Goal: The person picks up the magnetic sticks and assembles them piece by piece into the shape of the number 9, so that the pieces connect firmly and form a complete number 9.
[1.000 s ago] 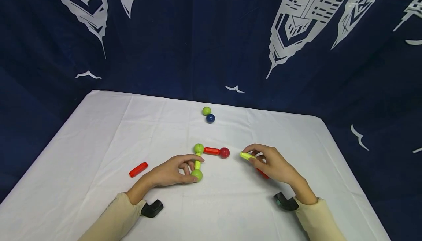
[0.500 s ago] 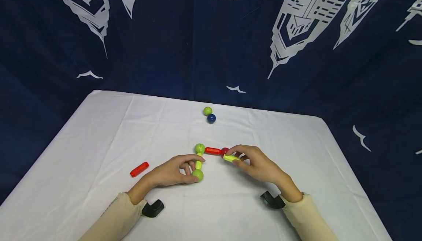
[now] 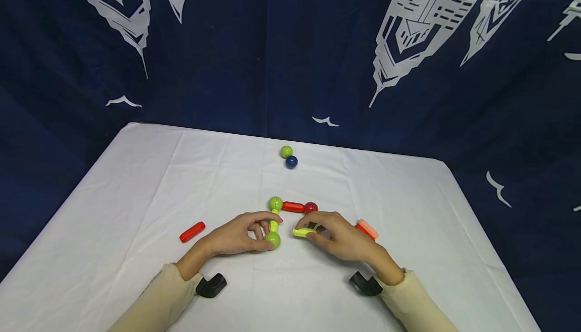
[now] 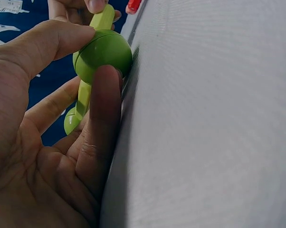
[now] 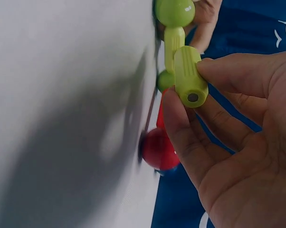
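Observation:
My left hand (image 3: 240,233) grips the near green ball (image 4: 105,54) of a joined piece lying on the white cloth. A yellow-green rod (image 3: 274,226) links that ball to a far green ball (image 3: 275,203). From there a red rod (image 3: 293,206) runs right to a dark red ball (image 3: 310,207). Between thumb and fingertips my right hand (image 3: 338,236) pinches a loose yellow-green magnetic rod (image 5: 188,71), a grey metal disc showing in its near end. In the head view the rod's free tip points left at the near green ball, with a small gap between them.
A lone red rod (image 3: 192,232) lies left of my left hand. Behind my right hand are a red rod (image 3: 364,230) and a salmon one (image 3: 367,228), side by side. Farther back sit a green ball (image 3: 286,152) and a dark blue ball (image 3: 291,162).
My right hand has carried the yellow-green rod leftward, past the dark red ball and toward the near green ball. The red and salmon rods behind it have come into view. My left hand stays put.

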{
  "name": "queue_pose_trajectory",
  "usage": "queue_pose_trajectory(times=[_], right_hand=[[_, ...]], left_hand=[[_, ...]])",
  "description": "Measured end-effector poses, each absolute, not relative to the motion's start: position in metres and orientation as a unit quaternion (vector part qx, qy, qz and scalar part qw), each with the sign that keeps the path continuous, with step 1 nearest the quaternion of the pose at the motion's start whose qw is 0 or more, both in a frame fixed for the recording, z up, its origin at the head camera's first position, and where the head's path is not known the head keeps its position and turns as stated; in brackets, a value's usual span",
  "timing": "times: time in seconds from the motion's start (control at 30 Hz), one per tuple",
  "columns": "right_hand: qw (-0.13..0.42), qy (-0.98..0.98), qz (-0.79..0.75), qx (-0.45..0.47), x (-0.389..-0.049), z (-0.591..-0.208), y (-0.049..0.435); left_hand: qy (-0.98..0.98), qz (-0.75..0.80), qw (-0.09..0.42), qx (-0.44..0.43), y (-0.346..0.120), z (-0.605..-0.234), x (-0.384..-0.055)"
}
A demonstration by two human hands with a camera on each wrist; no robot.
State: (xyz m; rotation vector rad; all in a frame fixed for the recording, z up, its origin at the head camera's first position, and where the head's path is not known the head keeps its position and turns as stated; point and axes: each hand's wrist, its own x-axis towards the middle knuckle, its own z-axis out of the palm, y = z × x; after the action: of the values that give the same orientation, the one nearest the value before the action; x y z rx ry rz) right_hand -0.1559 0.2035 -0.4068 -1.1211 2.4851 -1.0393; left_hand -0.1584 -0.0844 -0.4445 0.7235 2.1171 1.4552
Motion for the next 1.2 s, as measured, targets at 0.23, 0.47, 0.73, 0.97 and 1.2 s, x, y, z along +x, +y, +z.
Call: queue_pose_trajectory(times=[0.23,0.47,0.73,0.97,1.2], right_hand=[[0.131,0.846,-0.347,-0.384,-0.154,-0.410,0.196],[0.137,0.847,-0.345,-0.381,-0.153,-0.410,0.194],[0.138,0.840,-0.351,-0.389,-0.152,-0.412,0.191],[0.142,0.841,-0.351,-0.386,-0.149,-0.413,0.188],[0.152,0.842,-0.355,-0.377,-0.148,-0.413,0.186]], left_hand=[[0.770,0.532,0.229,0.269,-0.085,-0.444,-0.159],[0.770,0.530,0.230,0.271,-0.084,-0.445,-0.160],[0.769,0.532,0.232,0.270,-0.084,-0.445,-0.160],[0.768,0.532,0.231,0.273,-0.085,-0.446,-0.159],[0.769,0.533,0.236,0.262,-0.084,-0.447,-0.160]])
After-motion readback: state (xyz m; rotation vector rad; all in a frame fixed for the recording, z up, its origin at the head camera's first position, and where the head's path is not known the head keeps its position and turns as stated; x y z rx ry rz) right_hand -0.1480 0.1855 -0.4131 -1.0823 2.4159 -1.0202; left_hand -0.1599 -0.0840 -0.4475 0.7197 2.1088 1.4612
